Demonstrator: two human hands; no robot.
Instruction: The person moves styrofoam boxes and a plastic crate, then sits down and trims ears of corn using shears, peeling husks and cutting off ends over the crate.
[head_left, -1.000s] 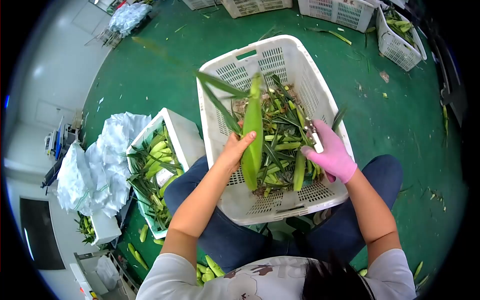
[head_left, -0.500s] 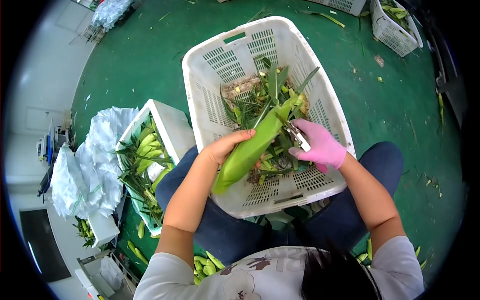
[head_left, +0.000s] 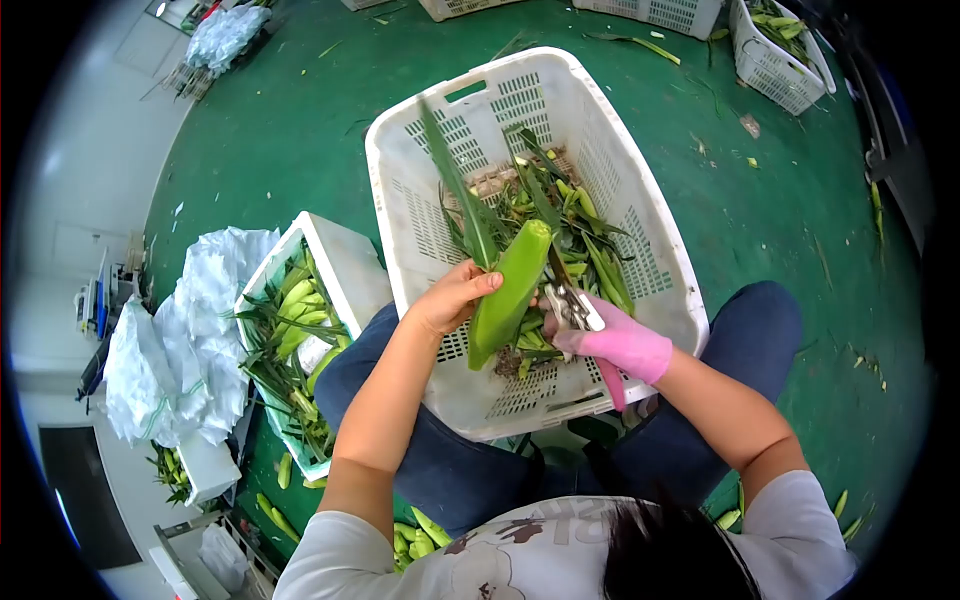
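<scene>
My bare left hand (head_left: 455, 297) is wrapped round a green ear of corn (head_left: 512, 290) in its husk, held tilted over the basket. A cut, pale round end faces up and away from me. One long leaf (head_left: 455, 180) sticks out beside the ear near my thumb. In a pink glove, my right hand (head_left: 612, 338) grips pruning shears (head_left: 572, 305) with metal blades, close to the ear's right side. Below both hands stands a large white plastic basket (head_left: 655, 215), with husk leaves and stalk pieces (head_left: 580, 225) in its bottom.
At my left is a white foam box (head_left: 345, 270) holding ears of corn (head_left: 300, 300) and leaves. Clear plastic sheeting (head_left: 165, 340) lies beyond it. More ears lie on the green floor (head_left: 270, 160) near my legs. Other white crates (head_left: 785, 80) stand at the far side.
The ear has turned more upright, and its cut end now shows where leaves were before. A long leaf now stands out to its left. My right hand with the shears has moved lower and nearer.
</scene>
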